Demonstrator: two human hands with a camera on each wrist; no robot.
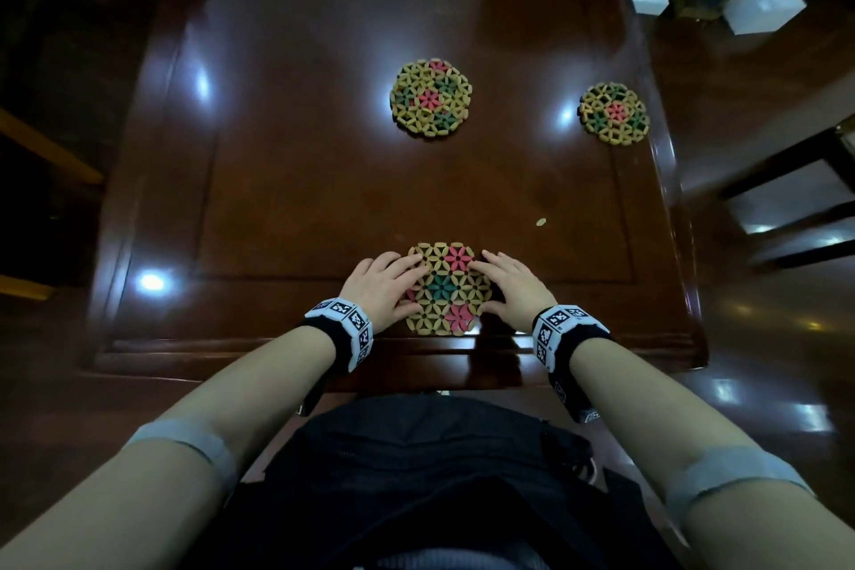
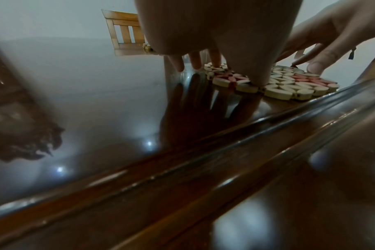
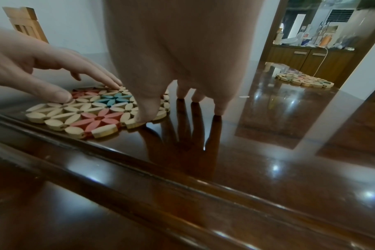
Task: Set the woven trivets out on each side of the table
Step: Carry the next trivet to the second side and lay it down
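Head view: near trivet lies flat at the near edge of the worktop, flanked by left hand and right hand, fingers extended and resting on its rim, nothing gripped. Two further trivets are seen: centre trivet, right-edge trivet.

Left wrist view: beads are noted as oval, cream, pink and teal, strung in open flower lattice.

Right wrist view: judged light, stiff yet jointed, likely to slide on polish; best taken at opposite rims.
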